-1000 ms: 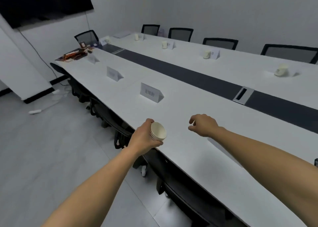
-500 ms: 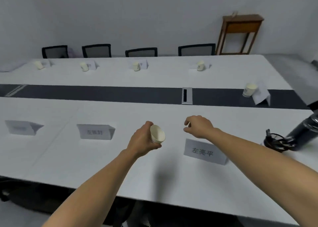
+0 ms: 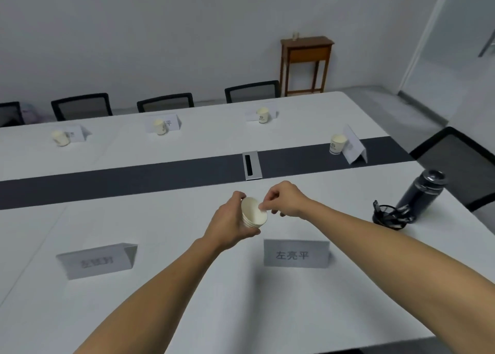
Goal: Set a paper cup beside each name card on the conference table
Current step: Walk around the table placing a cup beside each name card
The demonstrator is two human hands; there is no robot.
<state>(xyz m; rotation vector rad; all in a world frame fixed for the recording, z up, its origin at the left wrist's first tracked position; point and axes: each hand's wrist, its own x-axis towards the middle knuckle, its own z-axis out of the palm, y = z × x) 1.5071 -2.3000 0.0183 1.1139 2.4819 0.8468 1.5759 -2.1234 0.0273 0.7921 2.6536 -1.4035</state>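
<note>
Your right hand (image 3: pixel 288 201) fingers (image 3: pixel 263 206) pinch the top cup's rim; the left hand (image 3: pixel 230 221) grips the stack (image 3: pixel 253 213), and two nested cups may lift together.

six name cards (image 3: pixel 296 253), four standing paper cups (image 3: pixel 338 144), one cup stack (image 3: pixel 254 214), five chairs (image 3: pixel 166 103), one bottle (image 3: pixel 420 191).

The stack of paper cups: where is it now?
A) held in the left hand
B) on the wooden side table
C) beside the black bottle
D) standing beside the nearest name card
A: the left hand grips the stack of paper cups while the right hand pinches its top rim.
</note>
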